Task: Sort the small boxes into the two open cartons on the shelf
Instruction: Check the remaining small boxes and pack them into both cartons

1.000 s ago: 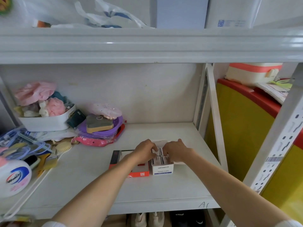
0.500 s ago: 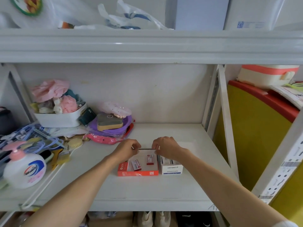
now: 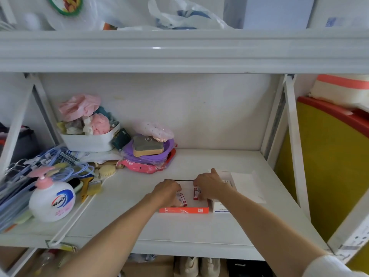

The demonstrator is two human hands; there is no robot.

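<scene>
Small red boxes [image 3: 182, 198] are lying in the orange carton [image 3: 183, 210] at lower centre; the white carton [image 3: 219, 206] is touching its right side. Left hand [image 3: 166, 191] and right hand [image 3: 209, 186] are each pinching 1 box, probably seating them; next they need a clean release.

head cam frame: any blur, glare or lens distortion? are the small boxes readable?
Head view: soft, even daylight, no hard shadows; a small glare streak on the upper shelf edge. Wide-angle bowing bends the shelf posts outward. The bags on top are smeared. Print on the small red boxes and the orange carton is too soft to read; the left hand and right hand cover part of them.
</scene>
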